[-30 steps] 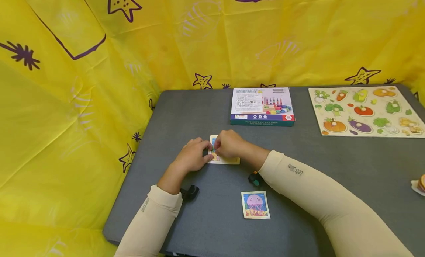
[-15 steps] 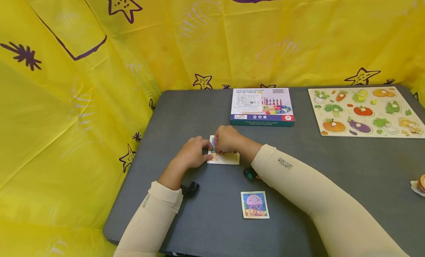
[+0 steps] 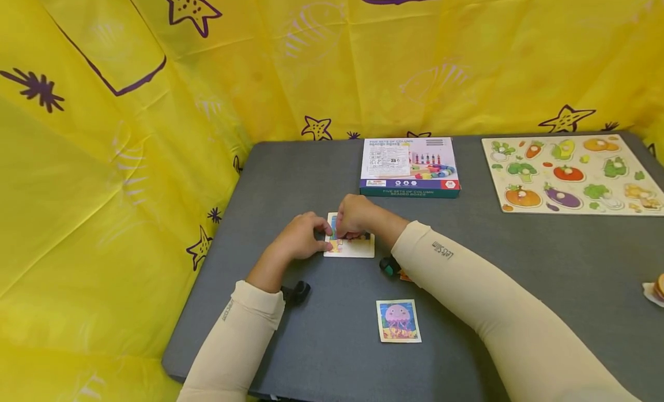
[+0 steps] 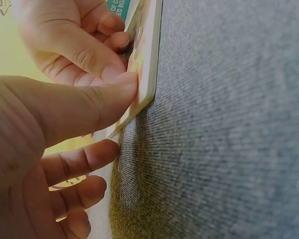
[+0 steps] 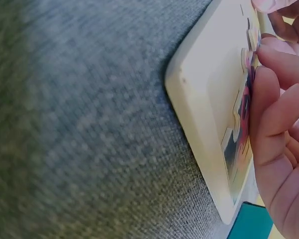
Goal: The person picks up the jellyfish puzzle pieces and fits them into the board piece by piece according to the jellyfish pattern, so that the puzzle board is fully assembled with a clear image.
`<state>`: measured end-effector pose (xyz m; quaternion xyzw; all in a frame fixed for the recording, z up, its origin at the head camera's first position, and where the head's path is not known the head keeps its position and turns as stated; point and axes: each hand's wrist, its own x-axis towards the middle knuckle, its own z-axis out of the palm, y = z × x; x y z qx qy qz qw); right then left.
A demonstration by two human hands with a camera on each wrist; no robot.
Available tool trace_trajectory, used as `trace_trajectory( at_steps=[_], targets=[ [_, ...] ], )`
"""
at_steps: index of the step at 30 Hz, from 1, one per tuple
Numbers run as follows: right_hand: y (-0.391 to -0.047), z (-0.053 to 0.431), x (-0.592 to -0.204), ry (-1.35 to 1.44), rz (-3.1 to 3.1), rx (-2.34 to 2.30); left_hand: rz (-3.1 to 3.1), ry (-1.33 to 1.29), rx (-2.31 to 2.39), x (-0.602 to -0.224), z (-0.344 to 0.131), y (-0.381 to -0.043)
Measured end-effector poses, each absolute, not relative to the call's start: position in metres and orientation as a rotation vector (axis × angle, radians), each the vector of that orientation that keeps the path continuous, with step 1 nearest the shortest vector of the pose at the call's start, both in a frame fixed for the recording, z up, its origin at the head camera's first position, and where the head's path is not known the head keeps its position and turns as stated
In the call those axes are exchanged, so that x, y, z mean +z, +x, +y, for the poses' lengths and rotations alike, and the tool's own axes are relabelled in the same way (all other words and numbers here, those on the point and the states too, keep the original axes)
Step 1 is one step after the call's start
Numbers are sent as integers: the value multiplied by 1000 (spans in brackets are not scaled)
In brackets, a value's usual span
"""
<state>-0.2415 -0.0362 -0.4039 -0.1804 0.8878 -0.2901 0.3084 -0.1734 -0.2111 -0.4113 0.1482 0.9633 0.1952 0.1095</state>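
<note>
A small wooden jigsaw board (image 3: 358, 251) lies on the grey table, its pale bottom showing bare at the near right. Colourful jigsaw pieces (image 5: 243, 112) sit along its far part. At the board's left edge, my left hand (image 3: 300, 237) holds the rim between thumb and forefinger; the thumb (image 4: 109, 97) rests on top of the rim. Over the pieces, my right hand (image 3: 358, 216) has curled fingers, their tips (image 5: 263, 82) right down at the picture; I cannot tell whether they pinch a piece. A jellyfish picture card (image 3: 399, 321) lies nearer the table's front.
A "Five sets of column beaded boxes" carton (image 3: 410, 166) is behind the board. A vegetable peg puzzle (image 3: 573, 174) lies at the back right, and a round brownish thing (image 3: 657, 289) at the right edge. Yellow cloth (image 3: 321, 62) hangs behind and left.
My right hand has shifted slightly away from me and up, uncovering more of the board's near right part. The left hand stays at the rim.
</note>
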Motion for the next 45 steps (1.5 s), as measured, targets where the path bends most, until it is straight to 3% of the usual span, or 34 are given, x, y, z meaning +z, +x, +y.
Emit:
trace_trajectory(
  at_steps=[9, 21, 28, 39, 45],
  targets=[
    [-240, -33, -403, -469, 2333, -788, 2807, 410, 617, -413, -212, -179],
    [-241, -31, -404, -486, 2396, -718, 2914, 847, 318, -411, -204, -161],
    [-243, -23, -408, -522, 2397, -747, 2978, 914, 77, -411, -202, -158],
    [-218, 52, -382, -794, 2468, -488, 2944, 797, 164, -411, -203, -162],
    [-186, 90, -390, -805, 2473, -407, 2926, 770, 155, -409, -202, -163]
  ],
)
